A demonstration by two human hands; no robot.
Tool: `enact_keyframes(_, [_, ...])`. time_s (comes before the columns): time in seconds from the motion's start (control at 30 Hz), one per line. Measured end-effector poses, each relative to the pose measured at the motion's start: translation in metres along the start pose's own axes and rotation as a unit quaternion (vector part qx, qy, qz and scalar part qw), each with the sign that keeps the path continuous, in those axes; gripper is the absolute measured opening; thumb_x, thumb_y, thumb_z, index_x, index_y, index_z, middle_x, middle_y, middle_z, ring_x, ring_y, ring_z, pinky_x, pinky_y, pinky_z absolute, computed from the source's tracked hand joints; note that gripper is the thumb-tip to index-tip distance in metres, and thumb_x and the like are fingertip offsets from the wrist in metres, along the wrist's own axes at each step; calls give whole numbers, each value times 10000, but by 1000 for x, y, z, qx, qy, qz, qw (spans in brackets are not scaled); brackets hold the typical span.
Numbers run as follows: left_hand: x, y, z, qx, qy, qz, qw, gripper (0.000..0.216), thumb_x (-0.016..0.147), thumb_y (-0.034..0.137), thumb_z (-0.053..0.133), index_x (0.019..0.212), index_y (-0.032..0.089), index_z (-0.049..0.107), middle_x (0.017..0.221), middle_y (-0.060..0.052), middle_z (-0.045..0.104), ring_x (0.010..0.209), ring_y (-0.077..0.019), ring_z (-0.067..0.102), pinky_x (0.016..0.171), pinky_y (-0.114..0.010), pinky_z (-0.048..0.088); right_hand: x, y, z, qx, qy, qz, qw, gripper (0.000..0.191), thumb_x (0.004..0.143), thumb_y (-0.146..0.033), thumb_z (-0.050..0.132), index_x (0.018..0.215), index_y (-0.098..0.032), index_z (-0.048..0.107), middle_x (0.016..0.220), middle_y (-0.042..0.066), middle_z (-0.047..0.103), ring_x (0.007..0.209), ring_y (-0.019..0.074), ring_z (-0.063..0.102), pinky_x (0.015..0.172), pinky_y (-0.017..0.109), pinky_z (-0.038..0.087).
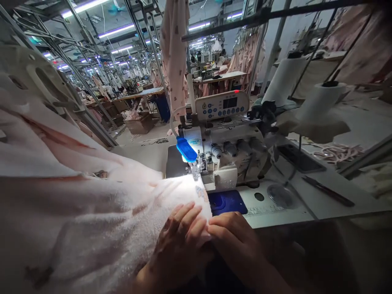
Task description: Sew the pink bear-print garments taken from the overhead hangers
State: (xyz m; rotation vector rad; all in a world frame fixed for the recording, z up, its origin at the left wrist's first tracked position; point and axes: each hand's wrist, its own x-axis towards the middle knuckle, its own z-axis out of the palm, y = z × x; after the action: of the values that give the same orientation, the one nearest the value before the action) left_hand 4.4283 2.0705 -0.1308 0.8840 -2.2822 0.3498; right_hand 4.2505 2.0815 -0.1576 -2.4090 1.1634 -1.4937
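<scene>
Pale pink fleece fabric (131, 212) spreads over the left side, its edge running under the presser foot (195, 170) of an overlock sewing machine (232, 143). My left hand (180, 232) lies over the fabric near that edge, fingers bent and close together, gripping it; its thumb is not clearly visible. Close beside it, my right hand (234, 234) pinches the fabric's edge between thumb and fingers. The two hands nearly touch at the fingertips. A small printed motif (202, 194) shows on the fabric just past my left fingers. Bright light falls on the needle area.
A blue lamp head (186, 149) hangs above the presser foot. On the right of the machine table lie tweezers (329, 191), a phone (301, 157) and a round clear lid (280, 195). White thread cones (321, 104) stand behind. A control panel (223, 105) tops the machine.
</scene>
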Motion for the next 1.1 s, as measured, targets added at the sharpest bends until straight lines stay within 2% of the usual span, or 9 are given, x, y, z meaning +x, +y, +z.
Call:
enact_keyframes(0.07, [0, -8, 0, 12, -34, 14, 999, 416, 827, 300, 517, 1196, 107, 530, 1244, -128, 578, 1247, -253, 452, 1077, -410, 327, 4, 0, -1, -6, 15, -11, 1000, 157, 894, -95, 501, 942, -214, 591, 849, 12, 661, 772, 144, 589, 688, 287, 437])
enact_keyframes(0.13, [-1, -15, -2, 18, -73, 31, 997, 476, 846, 294, 457, 1277, 95, 484, 1300, -118, 543, 1276, -249, 428, 1115, -426, 277, 8, 0, -2, -13, 18, -13, 1000, 182, 876, -61, 508, 945, -207, 591, 857, 15, 669, 780, 144, 587, 705, 295, 424])
enact_keyframes(0.23, [0, -24, -5, 28, -111, 36, 993, 480, 856, 251, 441, 1310, 95, 459, 1335, -114, 512, 1290, -247, 414, 1113, -442, 296, 14, 2, -2, -15, 31, -19, 999, 182, 844, -37, 556, 930, -192, 599, 865, 19, 682, 774, 147, 585, 717, 300, 409])
enact_keyframes(0.43, [14, -34, -2, 46, -78, 14, 996, 427, 835, 74, 397, 1244, 98, 521, 1284, -133, 553, 1231, -230, 485, 1035, -409, 434, 30, 13, 7, -18, 68, -18, 997, 153, 860, -89, 571, 960, -192, 625, 894, 31, 700, 764, 160, 594, 693, 304, 405])
enact_keyframes(0.63, [21, -53, 9, 39, -99, 5, 994, 638, 736, -62, 346, 1340, 125, 425, 1331, -159, 501, 1263, -256, 450, 1009, -479, 456, 40, 32, 20, -42, 85, -27, 995, 120, 904, -154, 540, 977, -177, 633, 899, 43, 700, 752, 169, 590, 686, 311, 401])
enact_keyframes(0.77, [30, -65, 16, 29, -119, -9, 992, 607, 760, -22, 319, 1341, 118, 428, 1348, -146, 488, 1266, -250, 448, 1023, -479, 438, 49, 46, 26, -69, 74, -29, 994, 129, 912, -157, 525, 969, -165, 640, 923, 49, 695, 770, 175, 586, 711, 317, 406])
enact_keyframes(0.97, [51, -81, 21, 11, -202, -72, 977, 483, 861, 105, 288, 1315, 111, 451, 1383, -113, 456, 1295, -243, 409, 1083, -460, 363, 65, 57, 34, -99, 60, -3, 993, 128, 917, -171, 518, 885, -171, 642, 831, 38, 676, 767, 179, 568, 728, 319, 424])
enact_keyframes(1.1, [71, -91, 22, -11, -235, -73, 969, 404, 849, 125, 329, 1188, 123, 548, 1273, -149, 546, 1201, -292, 486, 1040, -467, 387, 54, 51, 35, -102, 104, 7, 989, 144, 917, -119, 491, 955, -153, 626, 916, 65, 667, 819, 187, 568, 771, 333, 437])
